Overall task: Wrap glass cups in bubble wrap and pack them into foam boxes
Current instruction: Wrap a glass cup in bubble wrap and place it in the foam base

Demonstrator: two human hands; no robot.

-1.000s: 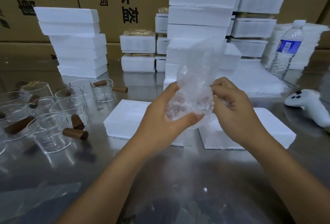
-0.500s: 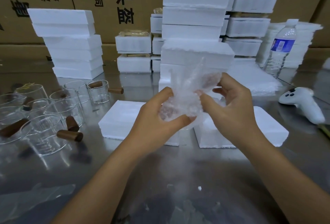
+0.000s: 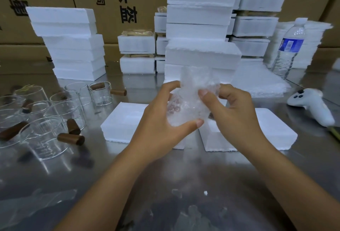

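head view, forward-down, seemingly close over table

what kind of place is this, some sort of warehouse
Most likely a packing bench in a warehouse or small factory: stacked foam boxes, big printed cartons behind them, and loose glass cups on a steel table. The left hand and right hand grip bubble wrap.

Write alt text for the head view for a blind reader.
The left hand and right hand grip a bubble-wrap bundle above two flat foam pieces on a steel table. Unwrapped glass cups with brown handles stand at left; foam box stacks, a water bottle and a white controller sit behind and at right.
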